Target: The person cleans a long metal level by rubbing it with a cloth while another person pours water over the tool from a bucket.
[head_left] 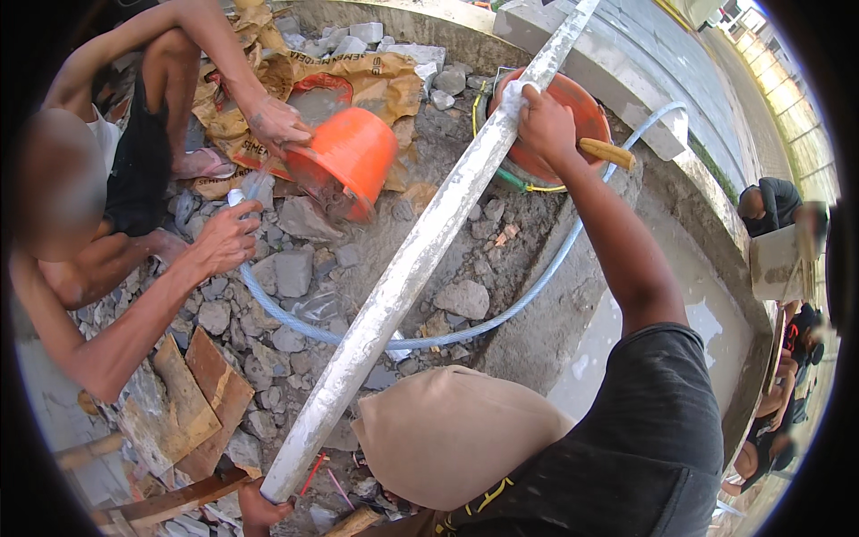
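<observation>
Neither my left hand nor my right hand shows. Close below me bends a co-worker in a beige cap [456,430] and black shirt [626,447]. One of this person's hands [548,125] presses a white wad, cloth or foam, against a long white-smeared pole [394,295]. At the pole's lower end another hand [259,508] grips it, likely the same person's. On the left, a crouching person tips an orange bucket [358,152] with one hand [279,123]. That person's other hand [228,237] is closed at the end of a pale blue hose [420,342].
Broken stones [291,273] and boards [210,394] cover the ground. Torn brown paper sacks [394,85] lie near the orange bucket. A second orange bucket [582,103] with a wooden handle [608,154] stands behind the pole. Low concrete walls [626,98] border the area; several people are far right.
</observation>
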